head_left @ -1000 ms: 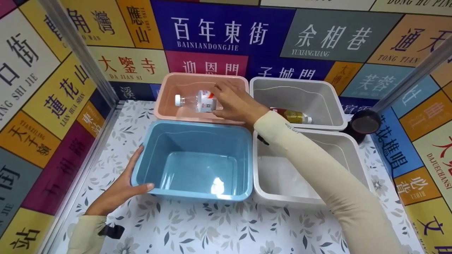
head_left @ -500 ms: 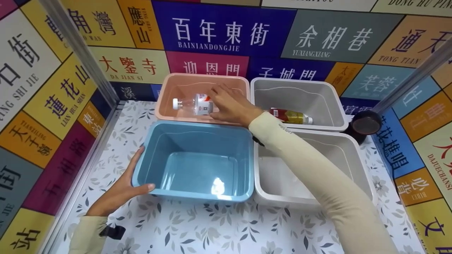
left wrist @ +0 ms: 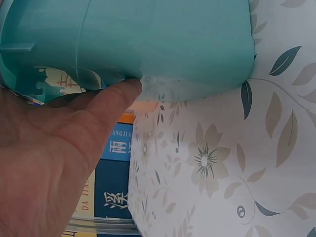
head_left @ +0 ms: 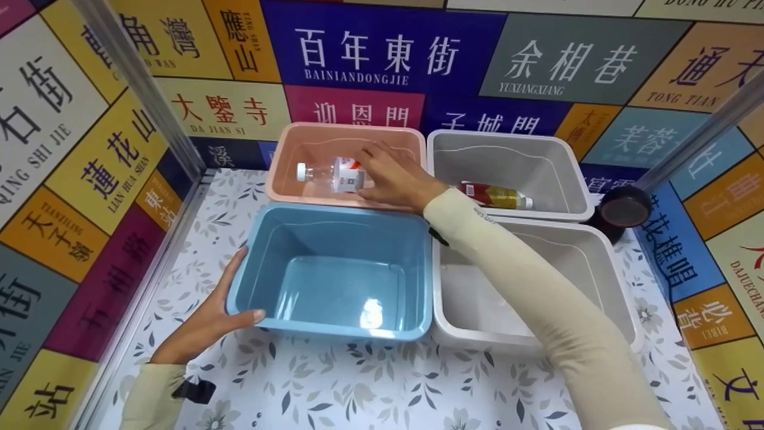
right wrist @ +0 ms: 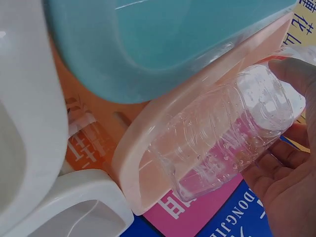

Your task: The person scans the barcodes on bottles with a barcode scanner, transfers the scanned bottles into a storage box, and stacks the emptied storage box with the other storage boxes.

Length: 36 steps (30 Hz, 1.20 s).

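In the head view, my right hand (head_left: 397, 174) holds a clear plastic water bottle (head_left: 319, 173) by its labelled part. The bottle lies sideways over the inside of the pink bin (head_left: 280, 194), its white cap pointing left. The right wrist view shows the ribbed clear lower part of the bottle (right wrist: 212, 138) with droplets inside; some of the fingers are hidden behind it. My left hand (head_left: 206, 316) rests against the front left corner of the blue bin (head_left: 334, 331), thumb at the front rim and fingers along the left side. In the left wrist view, the thumb touches its wall.
A grey bin (head_left: 507, 137) at the back right contains a bottle with a red and yellow label (head_left: 495, 195). In front of it stands a whitish bin (head_left: 444, 310). A dark round-topped object (head_left: 624, 209) is at the right. Sign-covered walls (head_left: 382, 51) enclose the floral tabletop (head_left: 358, 382).
The right hand and the bottle shift slightly within the pink bin. The left hand stays at the blue bin's corner. The head view shifts a little.
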Each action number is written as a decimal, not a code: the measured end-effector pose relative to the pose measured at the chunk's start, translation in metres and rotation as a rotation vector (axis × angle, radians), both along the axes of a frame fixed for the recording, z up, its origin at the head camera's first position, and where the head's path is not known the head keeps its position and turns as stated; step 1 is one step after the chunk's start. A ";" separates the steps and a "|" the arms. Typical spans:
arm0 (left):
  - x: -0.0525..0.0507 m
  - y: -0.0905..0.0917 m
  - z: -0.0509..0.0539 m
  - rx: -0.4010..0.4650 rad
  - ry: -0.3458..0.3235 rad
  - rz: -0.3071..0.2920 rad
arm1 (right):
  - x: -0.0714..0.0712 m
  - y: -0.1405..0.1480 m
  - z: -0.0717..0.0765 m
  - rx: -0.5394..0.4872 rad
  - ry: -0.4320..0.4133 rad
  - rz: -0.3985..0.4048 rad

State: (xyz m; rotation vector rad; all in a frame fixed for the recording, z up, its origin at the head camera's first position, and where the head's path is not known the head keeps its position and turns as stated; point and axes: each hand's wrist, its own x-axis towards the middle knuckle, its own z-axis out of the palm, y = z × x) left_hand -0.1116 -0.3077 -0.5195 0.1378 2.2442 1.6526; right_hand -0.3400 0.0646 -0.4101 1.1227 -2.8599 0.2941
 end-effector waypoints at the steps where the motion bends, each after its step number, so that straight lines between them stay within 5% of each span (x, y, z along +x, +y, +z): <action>1: 0.000 0.000 0.000 0.002 -0.001 0.000 | 0.000 0.000 0.000 -0.004 -0.003 0.002; 36: -0.003 0.000 0.003 -0.032 -0.037 0.001 | 0.001 0.002 -0.014 -0.017 -0.017 0.030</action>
